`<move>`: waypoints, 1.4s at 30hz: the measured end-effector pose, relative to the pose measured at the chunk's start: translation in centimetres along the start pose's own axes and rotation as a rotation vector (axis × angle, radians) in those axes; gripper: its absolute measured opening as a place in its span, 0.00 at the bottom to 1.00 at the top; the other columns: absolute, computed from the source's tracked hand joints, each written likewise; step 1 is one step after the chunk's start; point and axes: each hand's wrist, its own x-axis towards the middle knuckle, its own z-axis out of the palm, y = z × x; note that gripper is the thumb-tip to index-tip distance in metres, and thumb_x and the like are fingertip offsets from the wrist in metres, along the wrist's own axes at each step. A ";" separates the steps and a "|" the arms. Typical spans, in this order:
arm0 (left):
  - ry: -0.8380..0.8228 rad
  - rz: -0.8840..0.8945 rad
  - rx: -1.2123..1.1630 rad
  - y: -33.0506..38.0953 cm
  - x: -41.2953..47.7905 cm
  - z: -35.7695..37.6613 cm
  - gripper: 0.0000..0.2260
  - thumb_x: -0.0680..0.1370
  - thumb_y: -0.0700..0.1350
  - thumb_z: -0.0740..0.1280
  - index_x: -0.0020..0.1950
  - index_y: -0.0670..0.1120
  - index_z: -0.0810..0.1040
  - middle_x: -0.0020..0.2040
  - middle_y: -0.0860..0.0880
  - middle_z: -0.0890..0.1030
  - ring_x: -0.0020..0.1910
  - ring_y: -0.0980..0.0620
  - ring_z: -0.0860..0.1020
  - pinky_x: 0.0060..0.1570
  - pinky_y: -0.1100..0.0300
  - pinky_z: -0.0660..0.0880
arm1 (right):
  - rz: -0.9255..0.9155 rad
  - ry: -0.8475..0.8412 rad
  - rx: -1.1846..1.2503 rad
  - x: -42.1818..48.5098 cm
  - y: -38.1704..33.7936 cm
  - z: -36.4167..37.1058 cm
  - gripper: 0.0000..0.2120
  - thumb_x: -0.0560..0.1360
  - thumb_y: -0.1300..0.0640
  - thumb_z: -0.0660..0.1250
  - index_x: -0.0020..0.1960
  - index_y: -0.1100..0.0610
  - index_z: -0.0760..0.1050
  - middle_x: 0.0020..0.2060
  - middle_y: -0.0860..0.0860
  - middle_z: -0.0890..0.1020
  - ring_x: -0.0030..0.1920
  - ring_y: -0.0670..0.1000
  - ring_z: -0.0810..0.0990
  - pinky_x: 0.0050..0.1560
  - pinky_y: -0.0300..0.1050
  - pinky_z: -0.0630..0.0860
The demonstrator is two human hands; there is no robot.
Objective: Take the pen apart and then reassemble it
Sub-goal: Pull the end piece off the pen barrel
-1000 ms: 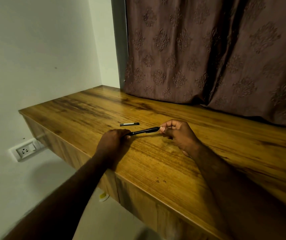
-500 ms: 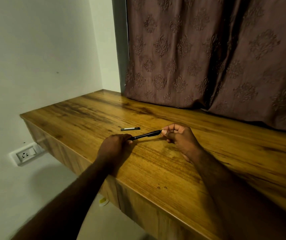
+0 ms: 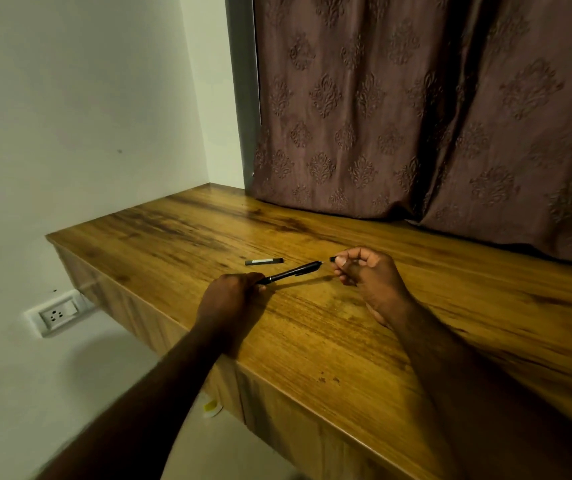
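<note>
My left hand [image 3: 230, 299] grips the near end of a black pen barrel [image 3: 293, 271], which slants up to the right just above the wooden desk [image 3: 329, 341]. My right hand [image 3: 364, 271] pinches a small black end piece [image 3: 333, 259], held a short gap away from the barrel's far tip. A dark pen cap with a pale label [image 3: 264, 261] lies flat on the desk just beyond the barrel.
A brown patterned curtain [image 3: 416, 116] hangs along the back of the desk. A white wall [image 3: 69, 116] is on the left with a socket [image 3: 56, 315] below desk level. The desk's front edge runs diagonally beneath my forearms.
My right hand has pulled back to the right from the barrel's tip, and a small black piece has come off with it. The view has shifted slightly.
</note>
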 end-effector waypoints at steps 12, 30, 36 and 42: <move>-0.088 0.014 0.014 -0.2 0.2 -0.1 0.11 0.76 0.54 0.60 0.42 0.53 0.80 0.34 0.55 0.77 0.31 0.56 0.75 0.31 0.60 0.71 | -0.161 0.063 -0.612 0.9 0.8 -2.7 0.06 0.71 0.66 0.70 0.41 0.55 0.80 0.35 0.48 0.81 0.36 0.45 0.78 0.39 0.37 0.72; -0.172 -0.050 0.040 -0.8 0.8 0.5 0.08 0.75 0.45 0.67 0.52 0.52 0.82 0.46 0.47 0.74 0.46 0.48 0.74 0.43 0.58 0.71 | -0.180 0.015 -0.845 1.5 1.5 -2.6 0.09 0.73 0.65 0.68 0.46 0.55 0.84 0.43 0.48 0.84 0.43 0.47 0.81 0.47 0.39 0.76; -0.210 -0.043 0.037 -1.1 0.8 0.5 0.08 0.76 0.45 0.66 0.52 0.52 0.82 0.48 0.46 0.76 0.48 0.48 0.75 0.45 0.57 0.71 | -0.184 0.002 -0.861 1.6 1.5 -2.6 0.11 0.72 0.65 0.67 0.46 0.52 0.83 0.36 0.44 0.81 0.40 0.46 0.80 0.47 0.44 0.79; -0.203 -0.046 0.019 -0.9 0.8 0.4 0.08 0.76 0.45 0.67 0.52 0.52 0.83 0.46 0.45 0.76 0.47 0.48 0.75 0.44 0.58 0.70 | -0.183 0.019 -0.845 1.6 1.8 -2.6 0.10 0.73 0.62 0.66 0.50 0.51 0.82 0.39 0.47 0.84 0.41 0.49 0.82 0.46 0.49 0.81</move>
